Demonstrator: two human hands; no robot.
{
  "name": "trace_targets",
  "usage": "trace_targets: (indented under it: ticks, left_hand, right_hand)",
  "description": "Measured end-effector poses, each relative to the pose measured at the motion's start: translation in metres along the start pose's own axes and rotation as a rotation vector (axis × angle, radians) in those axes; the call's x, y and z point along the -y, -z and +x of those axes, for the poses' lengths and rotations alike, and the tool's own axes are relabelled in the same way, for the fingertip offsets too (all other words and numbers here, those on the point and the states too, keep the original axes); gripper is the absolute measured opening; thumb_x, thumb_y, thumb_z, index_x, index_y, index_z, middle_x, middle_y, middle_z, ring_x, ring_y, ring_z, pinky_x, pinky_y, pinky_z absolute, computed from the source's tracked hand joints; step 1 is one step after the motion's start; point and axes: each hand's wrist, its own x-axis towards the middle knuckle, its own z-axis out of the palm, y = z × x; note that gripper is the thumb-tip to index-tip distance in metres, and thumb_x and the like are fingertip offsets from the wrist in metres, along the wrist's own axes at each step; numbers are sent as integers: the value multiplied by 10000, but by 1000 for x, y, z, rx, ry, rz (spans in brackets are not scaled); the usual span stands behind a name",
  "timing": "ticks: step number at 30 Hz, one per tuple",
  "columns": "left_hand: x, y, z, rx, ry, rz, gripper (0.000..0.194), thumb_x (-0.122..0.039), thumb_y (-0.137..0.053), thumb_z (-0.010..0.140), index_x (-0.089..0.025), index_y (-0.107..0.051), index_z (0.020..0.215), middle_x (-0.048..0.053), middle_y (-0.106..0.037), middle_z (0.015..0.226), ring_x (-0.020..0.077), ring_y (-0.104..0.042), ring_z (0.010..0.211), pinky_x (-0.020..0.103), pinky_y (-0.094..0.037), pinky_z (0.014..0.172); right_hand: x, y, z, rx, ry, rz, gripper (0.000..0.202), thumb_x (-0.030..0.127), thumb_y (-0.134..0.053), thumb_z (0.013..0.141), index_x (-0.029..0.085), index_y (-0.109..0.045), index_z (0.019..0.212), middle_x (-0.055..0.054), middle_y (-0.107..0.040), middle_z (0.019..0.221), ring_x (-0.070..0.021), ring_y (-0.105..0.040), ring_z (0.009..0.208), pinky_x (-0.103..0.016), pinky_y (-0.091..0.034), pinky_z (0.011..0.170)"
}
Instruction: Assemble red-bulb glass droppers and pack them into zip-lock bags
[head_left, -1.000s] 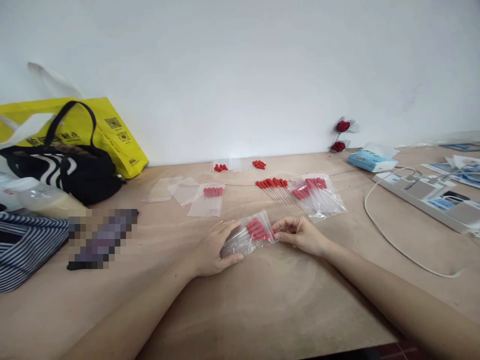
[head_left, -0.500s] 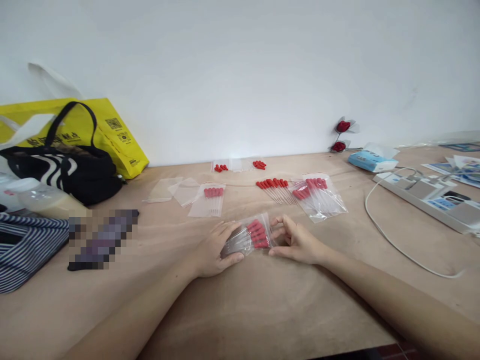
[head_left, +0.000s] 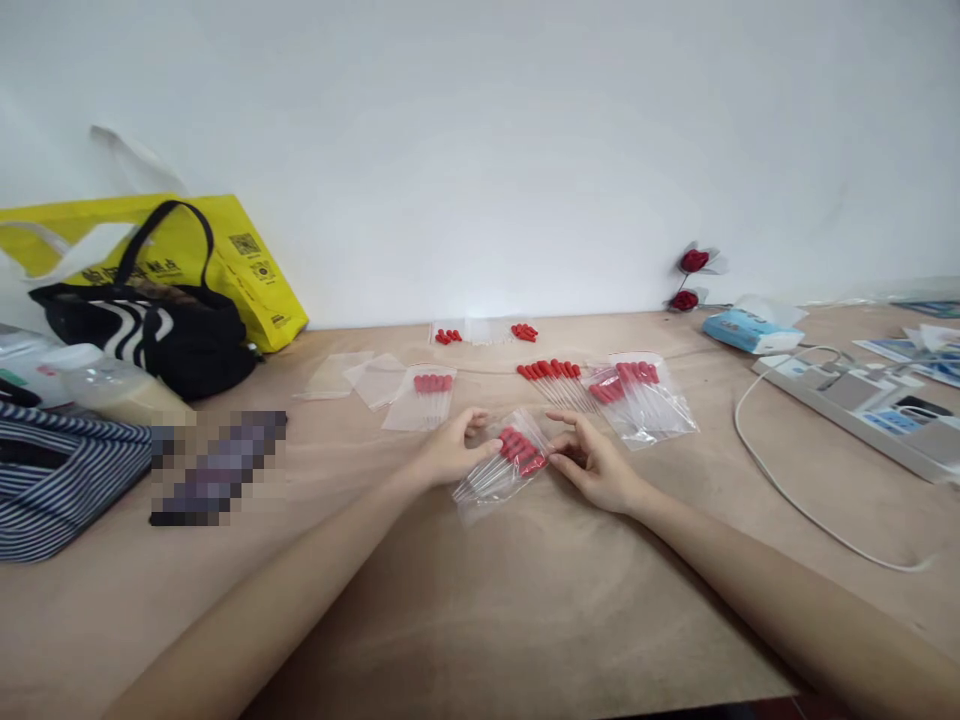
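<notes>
A clear zip bag lies tilted between my hands, holding several glass droppers with red rubber bulbs. At its upper left edge, my left hand is closed, the thumb over the plastic by the bulbs and the fingers curled behind. My right hand pinches the bag's right corner between thumb and fingers, with the index finger stretched along the top edge. Beyond my right hand, loose red-bulbed droppers lie in a row beside filled bags. Another bag of droppers lies beyond my left hand.
Flat clear bags lie farther left. Small red bulbs sit near the wall. A power strip with a white cable, a tissue pack and an artificial rose are right; a yellow bag and a bottle left.
My left hand has shifted up from the bag's lower end to its upper left edge. The bag has turned, its bulb end farther right, and my right hand now pinches its corner.
</notes>
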Motion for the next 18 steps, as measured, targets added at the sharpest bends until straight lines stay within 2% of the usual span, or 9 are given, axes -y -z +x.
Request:
trace_targets:
  ticks: [3, 5, 7, 9, 11, 15, 18]
  left_hand:
    - [-5, -2, 24, 93, 165, -53, 547, -341, -715, 546, -153, -528, 1024, 23, -635, 788, 153, -579, 658, 249, -435, 584]
    - [-8, -3, 33, 135, 187, -65, 405, -304, -735, 507, -139, -590, 847, -16, -607, 628, 129, -550, 553, 222, -408, 516]
    - [-10, -3, 36, 117, 163, -75, 246, -297, -713, 540, -140, -595, 688, -28, -584, 569, 109, -527, 521, 201, -389, 494]
    - [-9, 0, 35, 39, 149, -80, 179, -304, -662, 611, -145, -584, 640, -33, -571, 556, 91, -506, 505, 185, -371, 483]
    - [-4, 8, 35, -88, 157, -70, 164, -313, -599, 681, -150, -579, 672, -32, -569, 567, 81, -487, 486, 179, -358, 470]
    - [16, 35, 41, -368, 226, 2, 181, -304, -452, 786, -160, -559, 812, -9, -602, 674, 78, -485, 466, 185, -360, 458]
    - [33, 56, 51, -533, 287, 104, 180, -289, -427, 795, -169, -544, 860, 18, -623, 771, 105, -541, 544, 208, -395, 510]
  right_hand:
    - [-3, 0, 3, 2, 23, -19, 431, 174, -453, 812, 219, -304, 1214, -30, -587, 835, -150, -579, 783, -338, -470, 743]
    - [-4, -1, 3, -19, 26, -42, 430, 167, -455, 806, 221, -314, 1208, -40, -573, 866, -158, -581, 809, -350, -477, 760]
    - [-4, -1, 3, -68, 13, -67, 439, 167, -476, 789, 223, -323, 1197, -53, -551, 912, -165, -582, 835, -356, -488, 766]
    - [-4, -2, 3, -124, -6, -91, 444, 171, -499, 768, 221, -337, 1178, -66, -527, 955, -170, -581, 856, -361, -497, 768]
    - [-3, -2, 3, -159, -13, -124, 428, 174, -511, 751, 213, -358, 1149, -74, -515, 974, -172, -584, 853, -367, -502, 764]
    - [0, -1, 2, -145, 0, -244, 366, 168, -516, 734, 189, -410, 1084, -78, -534, 931, -175, -591, 820, -374, -501, 749]
    - [3, 0, 2, -125, 6, -311, 335, 165, -515, 733, 179, -430, 1057, -74, -550, 882, -182, -593, 808, -382, -493, 748]
